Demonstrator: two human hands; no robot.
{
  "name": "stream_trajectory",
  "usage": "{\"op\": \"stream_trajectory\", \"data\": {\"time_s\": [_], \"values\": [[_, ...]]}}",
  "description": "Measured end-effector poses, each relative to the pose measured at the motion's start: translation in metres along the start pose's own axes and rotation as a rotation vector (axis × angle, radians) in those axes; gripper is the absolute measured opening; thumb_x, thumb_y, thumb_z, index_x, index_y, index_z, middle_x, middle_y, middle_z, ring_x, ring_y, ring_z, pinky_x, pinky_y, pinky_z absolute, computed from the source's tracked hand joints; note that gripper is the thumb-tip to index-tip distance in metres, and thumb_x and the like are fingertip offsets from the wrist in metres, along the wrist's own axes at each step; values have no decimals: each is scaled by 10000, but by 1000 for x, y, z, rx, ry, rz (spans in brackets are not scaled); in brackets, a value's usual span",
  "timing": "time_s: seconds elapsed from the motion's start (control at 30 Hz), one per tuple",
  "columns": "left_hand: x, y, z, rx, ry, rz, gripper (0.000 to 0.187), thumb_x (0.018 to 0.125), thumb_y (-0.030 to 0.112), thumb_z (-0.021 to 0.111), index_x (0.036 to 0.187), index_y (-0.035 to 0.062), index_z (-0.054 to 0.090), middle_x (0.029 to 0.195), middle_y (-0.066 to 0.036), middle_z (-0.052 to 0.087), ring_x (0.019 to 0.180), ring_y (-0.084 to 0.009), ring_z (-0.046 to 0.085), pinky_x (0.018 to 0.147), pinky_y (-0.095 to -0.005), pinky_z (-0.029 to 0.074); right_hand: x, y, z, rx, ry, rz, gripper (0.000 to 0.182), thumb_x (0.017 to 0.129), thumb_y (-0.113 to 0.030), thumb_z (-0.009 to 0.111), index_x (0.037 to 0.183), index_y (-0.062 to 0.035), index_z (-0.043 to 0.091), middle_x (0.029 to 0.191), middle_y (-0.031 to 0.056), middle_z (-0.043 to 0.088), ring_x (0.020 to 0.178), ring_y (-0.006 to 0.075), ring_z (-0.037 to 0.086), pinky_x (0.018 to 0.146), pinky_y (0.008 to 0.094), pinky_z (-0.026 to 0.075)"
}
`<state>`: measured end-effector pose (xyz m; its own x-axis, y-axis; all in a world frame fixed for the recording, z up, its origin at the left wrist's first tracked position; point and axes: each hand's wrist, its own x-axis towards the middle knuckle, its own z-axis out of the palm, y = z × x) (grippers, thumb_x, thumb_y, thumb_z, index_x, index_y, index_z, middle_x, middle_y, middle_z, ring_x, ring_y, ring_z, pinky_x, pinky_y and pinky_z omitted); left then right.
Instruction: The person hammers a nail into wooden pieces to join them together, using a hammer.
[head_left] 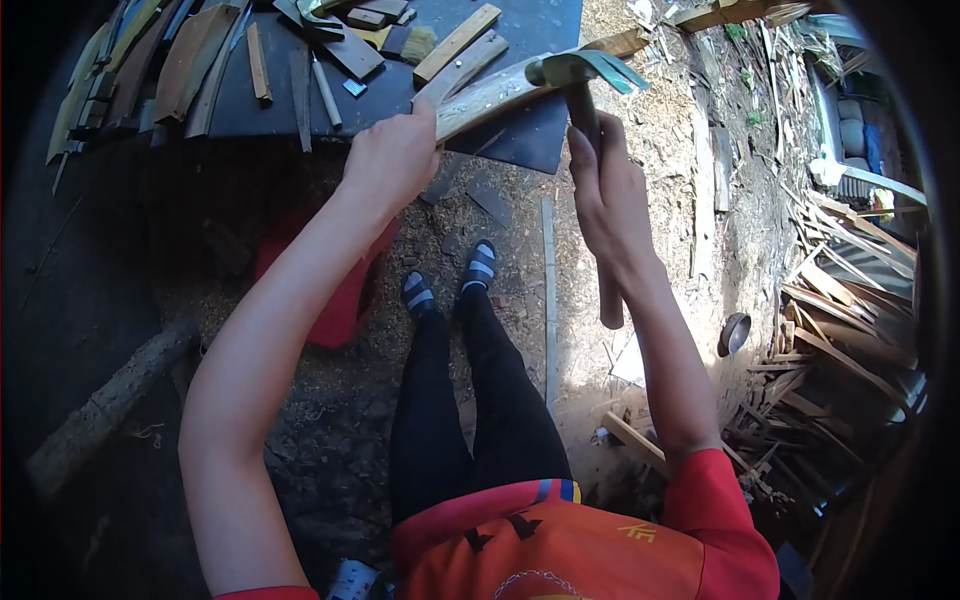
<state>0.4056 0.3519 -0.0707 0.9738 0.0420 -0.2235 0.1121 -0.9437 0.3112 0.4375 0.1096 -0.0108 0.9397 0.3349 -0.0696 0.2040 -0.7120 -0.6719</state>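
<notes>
My left hand (392, 158) is wrapped round the near end of a long pale wooden piece (500, 97), which slants up to the right over the corner of the dark tabletop (535, 140). Small specks, perhaps nail heads, dot its upper face. In my right hand (612, 200) is a claw hammer (568, 70), gripped partway along its dark handle, whose end hangs below my wrist. The hammer's head overlaps the wooden piece in this view, with the green-tinted claw pointing right.
Several wood offcuts (456, 44) and curved slats (197, 62) lie on the tabletop, with a white pen-like stick (326, 93). A red plastic seat-like object (335, 318) stands below. Scrap wood (835, 270) is heaped at right, and a log (110, 410) lies at left.
</notes>
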Motion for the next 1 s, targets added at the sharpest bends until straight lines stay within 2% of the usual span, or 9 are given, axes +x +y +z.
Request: {"op": "stream_trajectory", "data": {"time_s": [0.03, 0.13, 0.17, 0.33, 0.37, 0.47, 0.6, 0.7, 1.0], "values": [[1, -2, -1, -1, 7, -5, 343, 943, 208, 731, 1119, -16, 539, 898, -231, 770, 869, -432, 771, 767, -520, 632, -3, -8, -7, 40, -12, 122, 391, 1145, -395, 449, 1335, -54, 479, 802, 235, 674, 769, 454, 703, 660, 521, 494], [-3, 2, -14, -48, -85, -18, 421, 948, 252, 725, 1176, -42, 530, 982, -270, 754, 989, -432, 755, 872, -517, 616, -11, -6, -10, 183, 59, 118, 466, 1143, -438, 458, 1361, -27, 491, 776, 155, 662, 706, 309, 689, 656, 424, 503], [-6, 0, -13, -79, -11, -5, 442, 954, 270, 712, 1196, -51, 529, 1014, -275, 742, 1017, -426, 742, 899, -514, 602, -13, -6, -6, 311, 92, 106, 425, 1124, -427, 533, 1352, -69, 509, 739, -35, 512, 554, 43, 484, 471, 226, 380], [-9, -29, -23, -275, 329, 39, 483, 975, 324, 645, 1253, -63, 567, 1108, -259, 685, 1081, -400, 680, 964, -500, 541, -26, 2, -1, 363, 34, 154, 415, 1126, -412, 537, 1369, -77, 496, 764, -27, 511, 551, 46, 469, 472, 230, 375], [-6, -39, -28, -329, 358, -35, 404, 970, 318, 648, 1186, -22, 624, 1045, -212, 689, 1002, -395, 686, 905, -497, 545, -28, 5, 2, 377, 29, 164, 415, 1126, -410, 538, 1368, -76, 496, 766, -27, 512, 551, 46, 469, 473, 230, 375], [5, -76, -30, -173, 347, -138, 339, 938, 289, 707, 1126, 6, 701, 1052, -188, 693, 1032, -374, 690, 919, -475, 550, -35, 14, 10, 402, 20, 193, 416, 1124, -407, 544, 1370, -74, 500, 771, -27, 513, 557, 44, 468, 476, 228, 373], [16, -95, -13, 22, 421, -106, 379, 940, 334, 744, 1138, 12, 721, 1090, -181, 698, 1075, -368, 681, 939, -475, 546, -38, 18, 12, 383, 11, 217, 430, 1118, -417, 558, 1374, -74, 510, 784, -25, 520, 589, 45, 474, 503, 230, 376], [24, -97, -2, 38, 432, -155, 419, 946, 377, 761, 1148, 13, 722, 1099, -179, 700, 1077, -364, 678, 947, -473, 542, -33, 13, 2, 216, -20, 243, 517, 1118, -482, 511, 1384, -39, 518, 783, 137, 661, 740, 256, 676, 684, 394, 494], [32, -106, 4, -197, 388, -249, 470, 907, 388, 818, 1151, 5, 699, 1087, -162, 684, 1027, -328, 675, 931, -443, 534, -29, 33, -3, 196, -4, 300, 517, 1112, -484, 524, 1406, -59, 519, 764, 135, 652, 718, 258, 667, 679, 404, 489]]}}
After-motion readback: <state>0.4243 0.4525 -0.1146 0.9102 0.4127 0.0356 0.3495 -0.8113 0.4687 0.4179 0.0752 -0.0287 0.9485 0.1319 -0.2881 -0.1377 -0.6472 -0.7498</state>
